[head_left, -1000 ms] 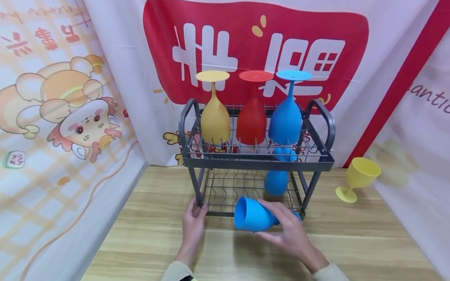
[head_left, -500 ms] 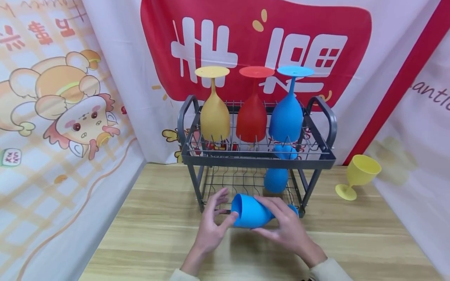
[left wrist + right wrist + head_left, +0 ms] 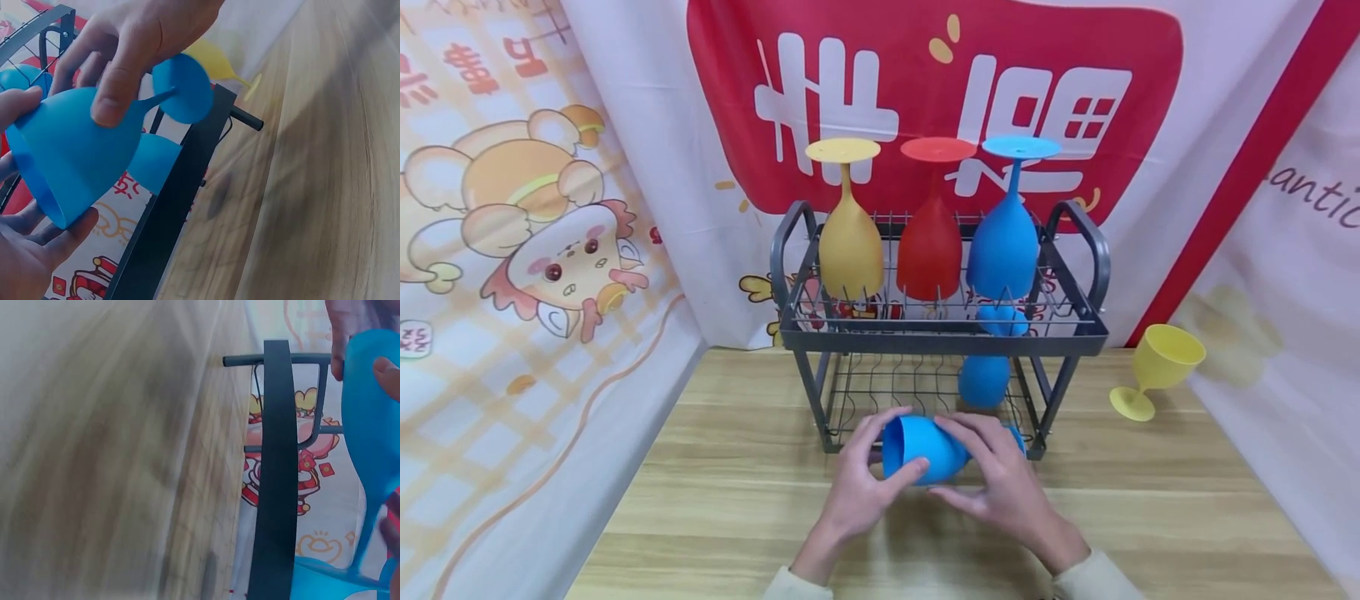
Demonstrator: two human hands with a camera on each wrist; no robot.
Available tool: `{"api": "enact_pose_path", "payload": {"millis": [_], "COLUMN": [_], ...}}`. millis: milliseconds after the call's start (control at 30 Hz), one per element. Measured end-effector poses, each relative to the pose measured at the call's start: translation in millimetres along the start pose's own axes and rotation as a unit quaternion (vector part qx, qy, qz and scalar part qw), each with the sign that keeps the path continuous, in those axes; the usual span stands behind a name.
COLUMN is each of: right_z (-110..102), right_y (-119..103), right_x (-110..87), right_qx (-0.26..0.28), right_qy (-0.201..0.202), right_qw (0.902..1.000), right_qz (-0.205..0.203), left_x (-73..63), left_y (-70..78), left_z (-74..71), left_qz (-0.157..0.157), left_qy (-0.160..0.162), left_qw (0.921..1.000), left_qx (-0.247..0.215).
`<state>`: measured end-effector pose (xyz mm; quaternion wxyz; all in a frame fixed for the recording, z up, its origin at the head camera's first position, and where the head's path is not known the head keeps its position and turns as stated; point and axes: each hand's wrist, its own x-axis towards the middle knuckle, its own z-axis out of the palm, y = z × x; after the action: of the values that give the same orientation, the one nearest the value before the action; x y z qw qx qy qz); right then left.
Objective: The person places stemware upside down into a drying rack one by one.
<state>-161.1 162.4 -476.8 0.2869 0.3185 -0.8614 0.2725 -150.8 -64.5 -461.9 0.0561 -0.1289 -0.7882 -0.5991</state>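
Observation:
A blue plastic goblet (image 3: 928, 450) lies sideways in front of the rack, its mouth to the left. My right hand (image 3: 1009, 498) holds the bowl near the stem, thumb below and fingers above in the head view. At the rim, my left hand (image 3: 861, 487) grips the bowl between thumb and fingers. The left wrist view has the goblet (image 3: 81, 140) tilted, with its stem and round foot beyond the right hand (image 3: 140, 40). Only parts of both hands show in the right wrist view, around the goblet (image 3: 372, 419).
A dark two-tier wire rack (image 3: 943, 340) stands behind the hands. Its top holds upside-down yellow (image 3: 852, 254), red (image 3: 929, 254) and blue (image 3: 1003, 250) goblets. Another blue goblet (image 3: 984, 382) is on the lower tier's right. A yellow goblet (image 3: 1165, 358) stands upright on the table at right.
My left hand has left the rack's lower left corner and moved right to the goblet's rim, taking hold of it. The right hand keeps its hold, with the goblet shifted slightly left.

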Motion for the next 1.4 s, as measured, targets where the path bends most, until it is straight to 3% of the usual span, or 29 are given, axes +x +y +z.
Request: {"api": "enact_pose_path", "payload": {"millis": [67, 167, 267, 433, 600, 767, 933, 1100, 1267, 1400], "right_z": [4, 11, 17, 24, 26, 26, 21, 19, 19, 17], "right_y": [-1, -4, -6, -5, -3, -5, -9, -12, -15, -16], "right_x": [-0.9, -3.6, -8.3, -15.9, -20.5, -26.6, -28.5, -22.1, -14.2, -11.0], "right_qx": [0.011, 0.027, 0.025, 0.009, -0.001, 0.037, 0.089, 0.119, 0.156, 0.176], "right_qy": [0.059, 0.141, 0.171, 0.135, 0.12, 0.107, 0.069, 0.027, -0.021, -0.039], "right_qw": [0.9978, 0.9868, 0.981, 0.9902, 0.9925, 0.9935, 0.9908, 0.983, 0.9635, 0.9537], "right_qz": [-0.03, -0.074, -0.088, -0.037, -0.022, 0.015, 0.075, 0.137, 0.216, 0.241], "left_x": [-0.4, -0.6, -0.6, -1.9, -5.8, -8.8, -10.4, -10.3, -10.3, -12.0], "left_y": [0.1, 0.0, -0.1, -2.6, -10.8, -24.9, -38.2, -42.0, -40.2, -39.0], "left_z": [-1.0, -2.5, -2.0, 3.5, 8.1, 11.4, 20.3, 25.4, 25.0, 25.4], "left_qz": [0.0, -0.003, 0.0, 0.006, -0.002, -0.02, -0.032, -0.027, -0.01, -0.005], "left_qy": [0.021, 0.053, 0.075, 0.076, 0.061, 0.06, 0.021, 0.004, -0.009, -0.015], "left_qw": [0.9998, 0.9982, 0.9955, 0.989, 0.9855, 0.9925, 0.9982, 0.9989, 0.9994, 0.9996], "left_qx": [-0.006, -0.026, -0.058, -0.126, -0.158, -0.105, -0.046, -0.038, -0.032, -0.024]}}
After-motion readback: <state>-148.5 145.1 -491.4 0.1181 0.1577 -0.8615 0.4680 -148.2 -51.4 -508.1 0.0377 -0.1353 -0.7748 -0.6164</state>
